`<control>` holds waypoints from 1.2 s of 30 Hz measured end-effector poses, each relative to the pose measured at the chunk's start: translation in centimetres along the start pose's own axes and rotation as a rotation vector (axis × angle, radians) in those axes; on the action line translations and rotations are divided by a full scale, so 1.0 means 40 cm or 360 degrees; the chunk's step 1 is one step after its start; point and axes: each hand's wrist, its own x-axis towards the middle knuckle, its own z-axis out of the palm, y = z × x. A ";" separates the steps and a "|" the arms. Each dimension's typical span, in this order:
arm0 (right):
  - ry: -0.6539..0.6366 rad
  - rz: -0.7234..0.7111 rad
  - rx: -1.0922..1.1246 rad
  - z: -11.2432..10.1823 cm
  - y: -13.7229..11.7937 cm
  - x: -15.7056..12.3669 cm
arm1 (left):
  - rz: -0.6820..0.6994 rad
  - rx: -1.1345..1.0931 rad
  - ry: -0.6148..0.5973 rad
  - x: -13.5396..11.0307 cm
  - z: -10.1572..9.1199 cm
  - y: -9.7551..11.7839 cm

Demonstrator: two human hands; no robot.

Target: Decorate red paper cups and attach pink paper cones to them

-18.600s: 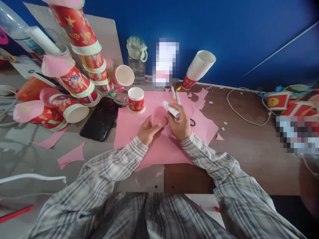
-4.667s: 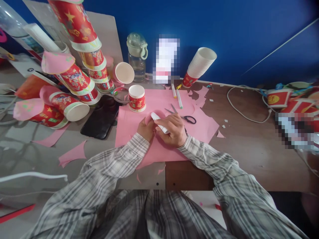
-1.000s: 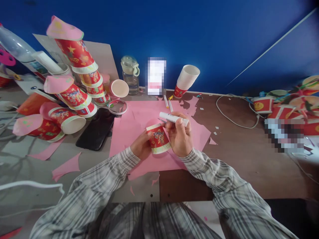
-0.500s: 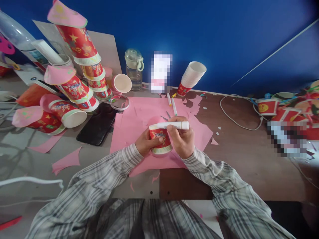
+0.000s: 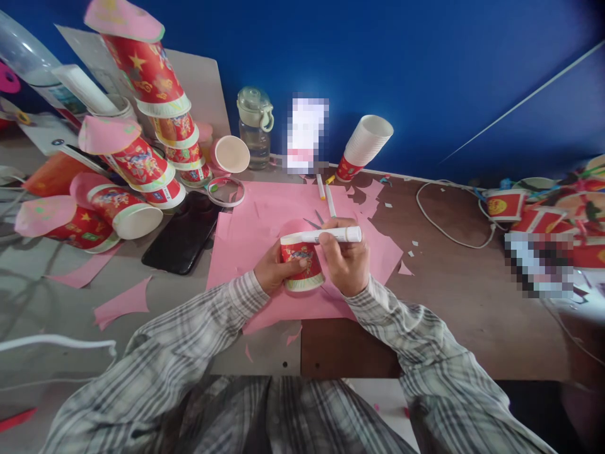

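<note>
My left hand [image 5: 273, 272] is wrapped round a red patterned paper cup [image 5: 300, 261], held upside down over the pink paper sheet [image 5: 265, 221]. A pink paper piece [image 5: 295, 226] shows at the cup's upper end. My right hand [image 5: 346, 261] grips a white glue stick [image 5: 335, 235] lying sideways across the cup's top edge. Scissors [image 5: 314, 221] peek out just behind the cup.
Stacked and toppled red cups with pink caps [image 5: 127, 151] crowd the left. A black phone [image 5: 182, 233], tape ring [image 5: 227, 191], water bottle [image 5: 256, 126], white cup stack [image 5: 368, 144], markers [image 5: 326, 192], a white cable [image 5: 449, 214] and pink scraps [image 5: 120, 304] surround the sheet.
Earlier both hands pressed a pink piece flat on the sheet; the cup was then picked up. Over the last second the glue stick has settled sideways across the cup's top.
</note>
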 end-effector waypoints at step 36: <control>-0.0071 0.0017 -0.0084 -0.012 0.017 0.002 | 0.0053 0.0139 0.0058 0.001 0.000 -0.005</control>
